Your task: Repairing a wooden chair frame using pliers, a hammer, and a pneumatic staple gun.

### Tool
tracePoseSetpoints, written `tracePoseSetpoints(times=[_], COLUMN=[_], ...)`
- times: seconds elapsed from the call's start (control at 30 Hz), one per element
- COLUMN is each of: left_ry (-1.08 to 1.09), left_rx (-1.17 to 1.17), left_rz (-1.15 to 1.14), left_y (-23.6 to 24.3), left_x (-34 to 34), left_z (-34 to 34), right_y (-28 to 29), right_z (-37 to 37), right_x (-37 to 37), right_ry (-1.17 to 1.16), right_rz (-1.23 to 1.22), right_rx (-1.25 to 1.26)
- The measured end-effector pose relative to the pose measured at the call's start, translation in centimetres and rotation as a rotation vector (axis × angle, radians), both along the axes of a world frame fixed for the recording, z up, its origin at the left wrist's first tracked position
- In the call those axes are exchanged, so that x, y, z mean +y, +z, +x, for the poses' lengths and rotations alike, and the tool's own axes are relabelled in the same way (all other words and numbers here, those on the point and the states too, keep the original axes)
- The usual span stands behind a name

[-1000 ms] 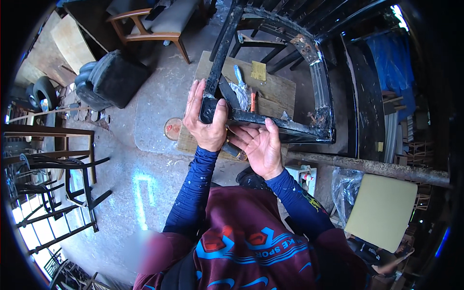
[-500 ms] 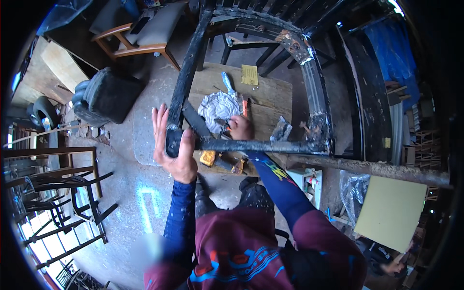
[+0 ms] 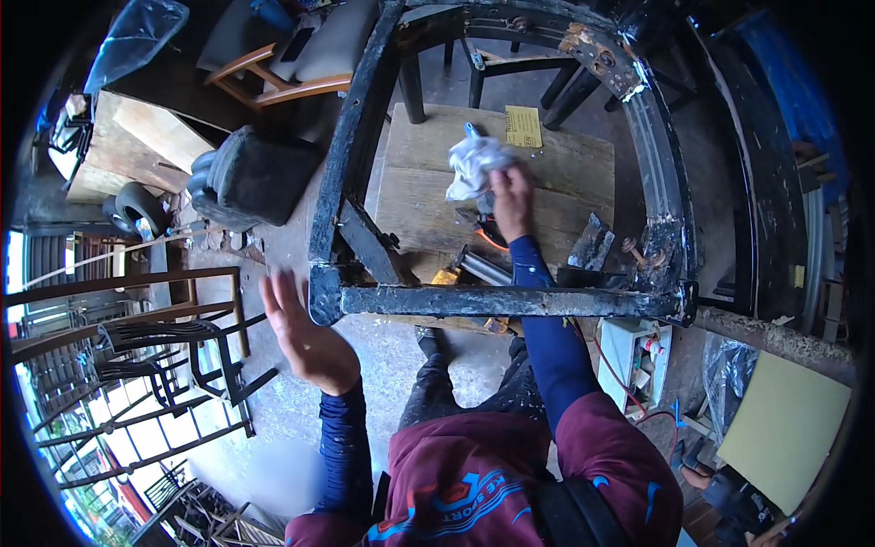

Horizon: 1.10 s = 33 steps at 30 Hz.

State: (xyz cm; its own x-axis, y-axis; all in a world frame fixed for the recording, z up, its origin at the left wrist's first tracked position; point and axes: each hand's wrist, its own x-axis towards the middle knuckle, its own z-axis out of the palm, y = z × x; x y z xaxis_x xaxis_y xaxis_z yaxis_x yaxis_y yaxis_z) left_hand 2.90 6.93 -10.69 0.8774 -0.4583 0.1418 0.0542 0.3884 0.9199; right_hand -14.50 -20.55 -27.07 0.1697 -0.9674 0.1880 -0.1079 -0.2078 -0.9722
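Right hand (image 3: 512,208) has its fingers closed on a bunched-up white rag (image 3: 472,167) — bit blurry, but looks like a proper grip. Rag's over the wooden bench (image 3: 415,178), and that forearm goes under the near bar of a beat-up black frame (image 3: 501,301). Left hand (image 3: 314,337) is open, fingers spread, just beside the frame's near left corner; can't tell if it's touching. An orange-handled tool (image 3: 492,239) lies just on the person's side of the rag, a yellow sheet (image 3: 523,126) beyond it. Further out — white crate (image 3: 612,354) on the right with odds and ends inside, tyres (image 3: 153,206) off left.
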Motion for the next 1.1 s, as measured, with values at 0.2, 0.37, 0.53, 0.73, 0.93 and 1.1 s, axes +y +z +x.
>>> tracePoseSetpoints(times=[0.2,0.37,0.53,0.73,0.93,1.1], left_ry=[-0.471,-0.751,-0.758,-1.073,-0.102,-0.056], left_rx=[0.249,0.485,0.613,-0.024,-0.203,-0.616], left_rz=[0.569,0.374,0.33,0.625,0.559,0.423], left_y=[-5.1,-8.9,-5.5,2.2,3.1,4.6], left_x=[2.9,-1.9,-1.6,6.1,4.1,-3.1], left_z=[-11.1,-13.4,-13.9,-9.0,-2.5,-2.1], right_y=[-2.3,3.3,0.9,-1.2,0.7,4.0], right_z=[-7.1,-2.5,-3.7,-8.0,-8.0,-5.6], right_x=[8.2,19.0,17.3,7.4,2.8,14.2], right_ry=[-0.046,0.123,0.097,-0.584,-0.442,0.25], right_rz=[-0.122,-0.198,-0.183,0.306,0.232,-0.191], right_rx=[-0.301,0.15,0.473,0.572,1.21,0.714])
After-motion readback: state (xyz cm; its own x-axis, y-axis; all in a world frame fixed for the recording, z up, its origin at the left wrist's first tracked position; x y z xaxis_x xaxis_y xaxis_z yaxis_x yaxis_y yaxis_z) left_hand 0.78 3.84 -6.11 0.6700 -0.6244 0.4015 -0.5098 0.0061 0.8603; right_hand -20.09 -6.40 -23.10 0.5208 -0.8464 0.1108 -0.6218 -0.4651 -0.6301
